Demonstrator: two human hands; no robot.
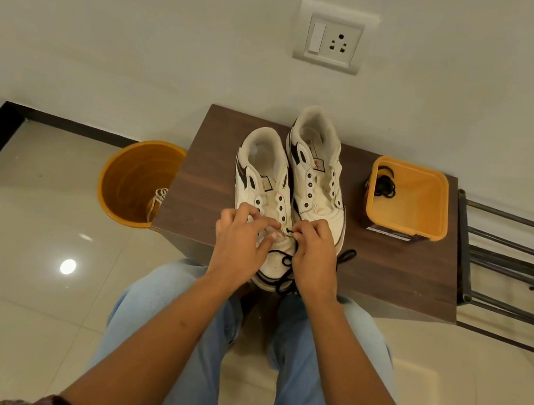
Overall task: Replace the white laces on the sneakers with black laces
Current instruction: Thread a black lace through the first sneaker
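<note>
Two white sneakers with black trim stand on a small dark wooden table (216,160), toes toward me and eyelets bare. The left sneaker (262,180) is the nearer one; the right sneaker (319,168) sits beside it. My left hand (241,238) grips the left sneaker's toe end, fingers curled at its lowest eyelets. My right hand (315,254) pinches the tip of a black lace (286,274) at a lower eyelet. The rest of that lace trails over the toe and onto the table. Another black lace (384,185) lies coiled in an orange square tub (431,206).
An orange round bucket (130,178) stands on the floor left of the table, with a white lace (156,201) hanging in it. A dark metal rack (520,261) stands to the right. My knees in blue jeans are below the table's near edge.
</note>
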